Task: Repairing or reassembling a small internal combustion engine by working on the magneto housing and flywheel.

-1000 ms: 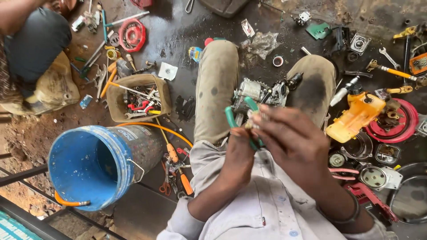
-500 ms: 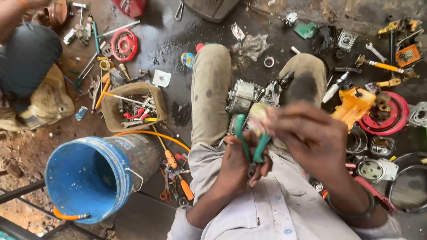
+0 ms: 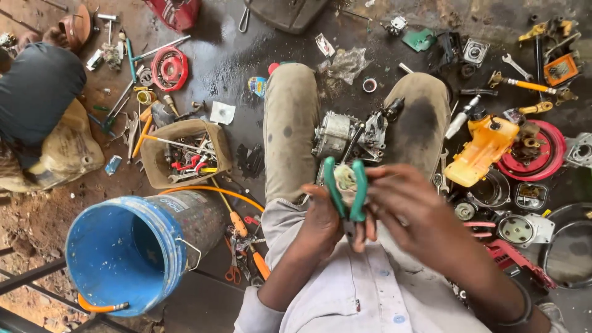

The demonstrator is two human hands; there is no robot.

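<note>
**A:** ok so where are we at here? We've got the green-handled metal pliers [image 3: 346, 192] up close to our chest, over our lap, handles pointing away from us toward the knees and the nose end pointing back at us.

**B:** yep, so the long axis runs pretty much near-to-far, tilted only a little. Our left hand [image 3: 320, 222] sits just left of the pivot, curled around the lower part of the tool near the joint. Our right hand [image 3: 410, 213] comes in from the right, its fingers closed in at the same spot.

**A:** are the handles squeezed?

**B:** nope, they're spread in a narrow V, with a small pale round part [image 3: 345, 179] showing in the gap between them. We can't tell whether that part is held by a finger or just seen behind the tool. The nose itself is hidden under our fingers, so whether it's biting on anything, we can't say.

**A:** which hand's nearer?

**B:** both are touching, honestly. The left looks like the one wrapped round it, the right more pinching at the joint.

**A:** and the grey metal engine block [image 3: 348, 135]?

**B:** further out, lying between our knees, just beyond the handle tips. The yellow plastic fuel tank [image 3: 484, 151] is off to the right on the floor, well apart from both hands.
</note>
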